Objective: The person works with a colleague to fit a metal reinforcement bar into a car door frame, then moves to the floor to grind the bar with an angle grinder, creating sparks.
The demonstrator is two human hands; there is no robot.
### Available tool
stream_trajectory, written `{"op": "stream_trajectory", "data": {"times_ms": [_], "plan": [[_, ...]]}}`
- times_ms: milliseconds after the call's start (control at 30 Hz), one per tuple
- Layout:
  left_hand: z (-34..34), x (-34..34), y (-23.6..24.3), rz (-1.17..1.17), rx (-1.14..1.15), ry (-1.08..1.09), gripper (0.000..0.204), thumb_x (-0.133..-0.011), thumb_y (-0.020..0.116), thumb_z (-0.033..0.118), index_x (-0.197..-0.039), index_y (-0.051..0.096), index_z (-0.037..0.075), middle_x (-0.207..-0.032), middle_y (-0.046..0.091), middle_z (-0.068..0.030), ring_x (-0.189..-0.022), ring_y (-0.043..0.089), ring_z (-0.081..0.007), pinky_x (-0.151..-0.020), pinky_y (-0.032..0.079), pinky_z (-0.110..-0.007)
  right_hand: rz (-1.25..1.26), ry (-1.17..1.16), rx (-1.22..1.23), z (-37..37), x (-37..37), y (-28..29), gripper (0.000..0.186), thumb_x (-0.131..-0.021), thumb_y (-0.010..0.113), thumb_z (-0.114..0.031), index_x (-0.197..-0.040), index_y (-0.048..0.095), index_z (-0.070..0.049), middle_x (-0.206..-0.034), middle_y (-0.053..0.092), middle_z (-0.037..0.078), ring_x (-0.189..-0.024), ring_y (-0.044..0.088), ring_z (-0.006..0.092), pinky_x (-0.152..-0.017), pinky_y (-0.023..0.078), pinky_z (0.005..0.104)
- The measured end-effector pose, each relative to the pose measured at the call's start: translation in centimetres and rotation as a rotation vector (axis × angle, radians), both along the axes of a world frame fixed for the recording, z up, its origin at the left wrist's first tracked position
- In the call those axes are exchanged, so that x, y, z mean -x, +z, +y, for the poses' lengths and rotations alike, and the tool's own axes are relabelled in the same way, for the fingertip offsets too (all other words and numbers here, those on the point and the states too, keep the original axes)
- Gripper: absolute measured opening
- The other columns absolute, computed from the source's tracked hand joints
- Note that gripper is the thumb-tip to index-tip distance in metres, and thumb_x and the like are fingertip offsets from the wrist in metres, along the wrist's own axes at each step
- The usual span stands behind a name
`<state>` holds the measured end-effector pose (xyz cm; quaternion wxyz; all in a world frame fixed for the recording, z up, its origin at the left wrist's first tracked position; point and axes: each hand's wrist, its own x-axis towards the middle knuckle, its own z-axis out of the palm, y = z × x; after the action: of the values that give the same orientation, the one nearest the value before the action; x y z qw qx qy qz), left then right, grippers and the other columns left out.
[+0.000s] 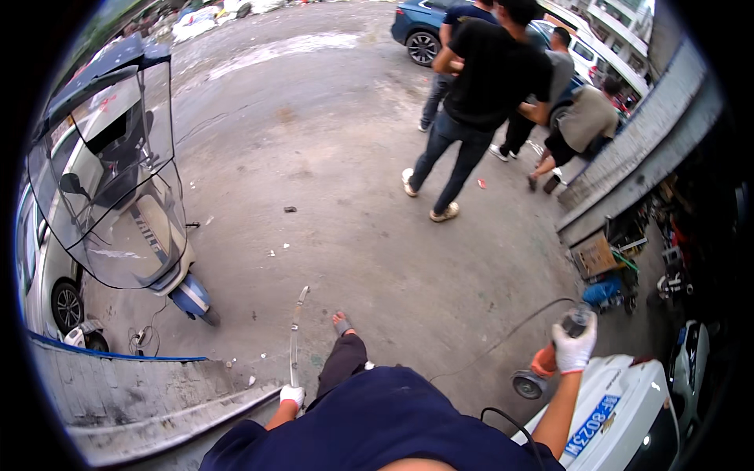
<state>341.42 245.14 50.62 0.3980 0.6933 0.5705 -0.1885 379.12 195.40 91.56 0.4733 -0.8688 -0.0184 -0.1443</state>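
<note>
In a white glove, my left hand (292,395) is closed on the lower end of a long, thin metal strip (294,341). The strip points away from me and bends a little at its far tip. My right hand (576,347), gloved too, is wrapped round the black and orange body of an angle grinder (543,361). Its round disc (528,385) hangs low beside the white car (628,400) at the lower right. A dark power cable (506,337) trails from the tool across the ground.
A scooter (149,228) with a clear canopy stands at left, beside a white car (59,275). Several people, one in a black shirt (503,74), are near a blue car (412,27). A metal post (644,141) and a cardboard box (594,255) are at right; a blue-edged panel (133,392) lies lower left.
</note>
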Motion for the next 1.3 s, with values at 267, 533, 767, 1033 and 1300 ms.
{"op": "stream_trajectory", "data": {"times_ms": [267,533,767,1033,1300], "plan": [[16.1,-8.1,-1.6,0.015,0.108,0.129,0.030,-0.078,0.060,0.012,-0.099,0.062,-0.010,-0.073,0.064,-0.0183,-0.061,0.065,-0.0298,-0.056,0.053,-0.042,-0.288,0.114,-0.042,15.4,-13.8,10.4,0.054,-0.077,0.070,0.003,-0.127,0.050,0.000,-0.106,0.062,0.007,-0.096,0.062,0.0165,-0.093,0.050,0.0313],[31.0,-20.4,-3.5,-0.197,0.122,0.412,0.018,-0.078,0.059,0.008,-0.091,0.057,-0.006,-0.066,0.059,-0.0143,-0.047,0.058,-0.0253,-0.040,0.048,-0.041,-0.614,0.238,-0.199,34.4,-30.0,18.4,0.036,-0.083,0.063,0.000,-0.119,0.058,0.004,-0.103,0.065,0.012,-0.095,0.063,0.0195,-0.090,0.051,0.0335],[45.4,-31.1,-2.5,-0.174,0.017,0.395,0.016,-0.078,0.059,0.008,-0.087,0.058,-0.005,-0.062,0.057,-0.0126,-0.047,0.057,-0.0236,-0.041,0.046,-0.040,-0.755,0.367,-0.241,50.7,-44.1,21.0,0.032,-0.087,0.058,-0.006,-0.115,0.058,0.009,-0.108,0.063,0.018,-0.100,0.063,0.0265,-0.095,0.051,0.0377],[58.9,-42.9,-3.6,-0.045,-0.083,0.528,0.022,-0.075,0.062,0.007,-0.092,0.058,-0.007,-0.068,0.059,-0.0148,-0.056,0.058,-0.0252,-0.051,0.046,-0.043,-0.753,0.451,-0.304,67.6,-58.8,24.7,0.038,-0.086,0.056,-0.010,-0.117,0.055,0.012,-0.110,0.062,0.022,-0.104,0.062,0.0314,-0.099,0.049,0.0426],[78.6,-59.3,-10.0,-0.070,-0.093,0.624,0.031,-0.075,0.060,0.009,-0.097,0.064,-0.012,-0.077,0.065,-0.0181,-0.065,0.064,-0.0303,-0.064,0.051,-0.044,-0.748,0.206,-0.024,77.7,-70.9,25.6,0.038,-0.094,0.057,-0.008,-0.126,0.056,0.011,-0.126,0.063,0.021,-0.118,0.063,0.0305,-0.106,0.049,0.0405]]}}
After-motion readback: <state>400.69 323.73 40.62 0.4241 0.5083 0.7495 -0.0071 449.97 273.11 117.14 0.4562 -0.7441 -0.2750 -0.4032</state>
